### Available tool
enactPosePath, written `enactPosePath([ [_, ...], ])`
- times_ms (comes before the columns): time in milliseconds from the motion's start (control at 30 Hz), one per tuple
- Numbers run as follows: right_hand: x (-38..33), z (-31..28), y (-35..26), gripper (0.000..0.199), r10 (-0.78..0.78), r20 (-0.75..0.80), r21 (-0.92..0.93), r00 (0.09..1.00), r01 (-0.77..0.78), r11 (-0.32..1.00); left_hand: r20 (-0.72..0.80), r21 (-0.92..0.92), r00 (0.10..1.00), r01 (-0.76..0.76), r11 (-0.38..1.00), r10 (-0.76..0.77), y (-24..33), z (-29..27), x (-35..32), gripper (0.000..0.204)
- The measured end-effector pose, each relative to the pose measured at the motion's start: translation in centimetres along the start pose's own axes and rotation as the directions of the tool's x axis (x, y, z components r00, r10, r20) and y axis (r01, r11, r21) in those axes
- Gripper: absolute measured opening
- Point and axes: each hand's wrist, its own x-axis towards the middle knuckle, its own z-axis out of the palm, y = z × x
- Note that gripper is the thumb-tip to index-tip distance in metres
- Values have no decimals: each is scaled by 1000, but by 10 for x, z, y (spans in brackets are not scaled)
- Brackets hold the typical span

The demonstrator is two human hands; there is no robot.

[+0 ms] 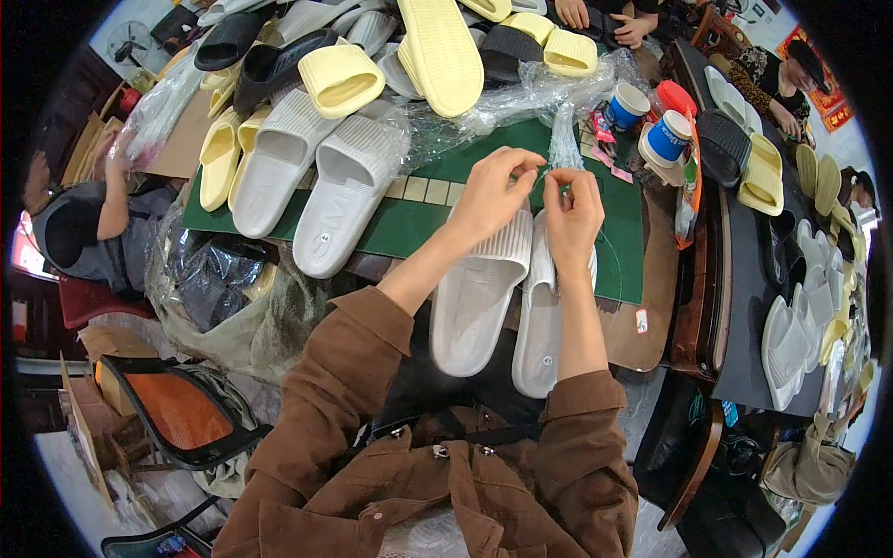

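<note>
Nearest the camera, 2 brown sleeves [372, 391] rise from the 6 o'clock edge, over a dark lap. Just beyond them 2 pale grey slides [507, 307] lie side by side, soles partly up, overhanging the near edge of the worktop [651, 316] (a brown wooden surface with a green cutting mat [409, 223] laid over it).

Above the slides, the left hand [491, 193] and the right hand [572, 216] meet near the centre. Both are pinching: each has thumb and fingertips closed on the lower end of a crinkled clear plastic bag [564, 139] that stands up toward 12 o'clock. What exactly sits between the fingertips is too small to tell.

At 10 o'clock on the mat lie 2 more pale grey slides [316, 186], with a pile of yellow, black and white slides [372, 56] heaped behind them toward 12 o'clock; the pile overlaps too much to count. At 1 o'clock stand 2 blue-and-white paper cups [648, 121], near an orange-red lid [676, 96].

The room is crowded. At 9 o'clock another person in grey [93, 223] sits beside crumpled plastic sacks [214, 279]. At 3 o'clock a second dark table [753, 307] carries more white, yellow and black slides. At 2 o'clock sits a person in patterned clothing [772, 88], and at 12 o'clock another pair of hands [605, 20] shows at the far edge.
</note>
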Motion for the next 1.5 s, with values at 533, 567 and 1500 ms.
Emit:
enactPosePath([
  [533, 1, -2, -4, 10, 15, 208, 24, 978, -20, 1000, -52, -1, 981, 186, 983, -186, -7, 3, -6, 10],
  [567, 1, -3, -4, 10, 14, 206, 26, 979, -19, 999, -36, 0, 978, 207, 978, -207, -8, 3, -6, 9],
  [1500, -34, -122, -28, 76, 369, 544, -447, 754, -112, 888, 247, 379, 969, -90, 921, -7, 58, -40, -134, 51],
])
